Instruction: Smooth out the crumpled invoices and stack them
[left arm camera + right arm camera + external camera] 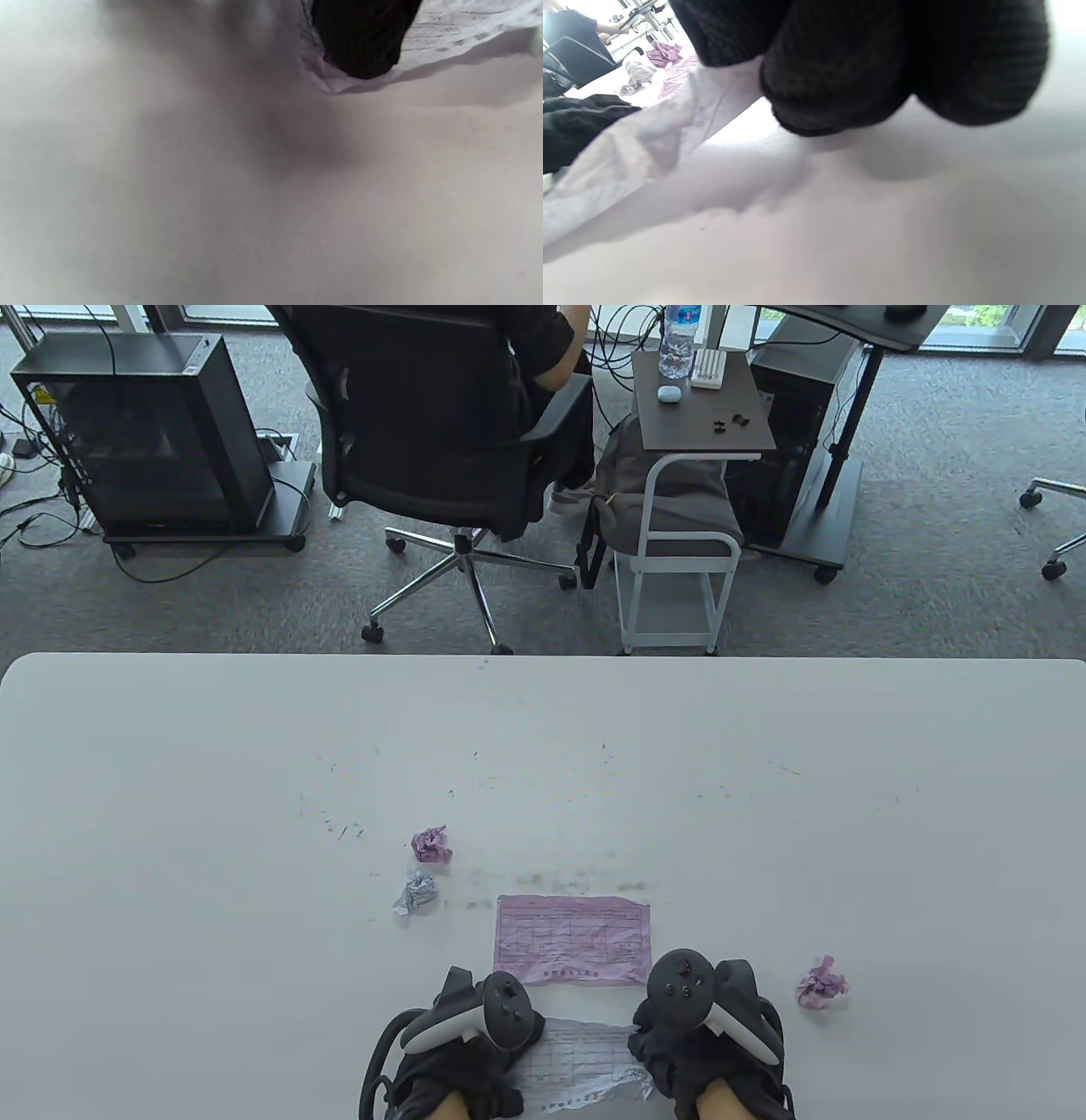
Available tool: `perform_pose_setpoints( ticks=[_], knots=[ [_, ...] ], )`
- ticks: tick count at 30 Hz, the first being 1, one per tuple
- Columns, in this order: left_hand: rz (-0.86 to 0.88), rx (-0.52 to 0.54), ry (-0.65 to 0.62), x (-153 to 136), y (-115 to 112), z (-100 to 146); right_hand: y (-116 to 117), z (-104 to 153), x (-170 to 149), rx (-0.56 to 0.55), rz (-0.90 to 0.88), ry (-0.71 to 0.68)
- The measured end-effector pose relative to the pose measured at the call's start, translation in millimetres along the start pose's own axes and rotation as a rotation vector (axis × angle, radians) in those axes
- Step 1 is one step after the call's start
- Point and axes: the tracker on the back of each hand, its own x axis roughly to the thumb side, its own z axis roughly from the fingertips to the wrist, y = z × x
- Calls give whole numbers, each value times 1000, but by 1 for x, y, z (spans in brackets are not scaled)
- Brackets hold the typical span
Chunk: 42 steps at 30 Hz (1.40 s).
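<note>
1. Your gloves on the left hand (462,1052) and right hand (713,1044) are dark knitted cloth, matt, with a ribbed weave plain in the wrist views.
2. The trackers strapped to them look like smooth plastic, dark grey with pale bands.
3. The white invoice (581,1065) you hold is thin creased paper, matt.
4. The pink invoice (573,940) is flattened paper, faintly wrinkled.
5. The pink ball (821,984) is tightly crumpled paper.
6. The table (212,814) is smooth and matt, pale grey, scuffed with small dark marks.

White invoice (585,1060) part-flattened at near edge, pink invoice (573,940) flat beyond, three crumpled balls (431,843)
</note>
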Motion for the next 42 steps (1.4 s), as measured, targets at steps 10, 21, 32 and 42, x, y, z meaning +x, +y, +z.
perform_pose_setpoints(
  ticks=[10,21,32,42],
  knots=[
    [-1,-2,-14,-1,0,0,-26,17,-8,-299,30,5],
    [13,2,-28,-3,0,0,25,28,92,96,211,-620],
    [2,-11,-18,-2,0,0,48,19,98,328,341,-506],
    [2,-12,-18,-1,0,0,37,10,76,420,265,-278]
  ],
)
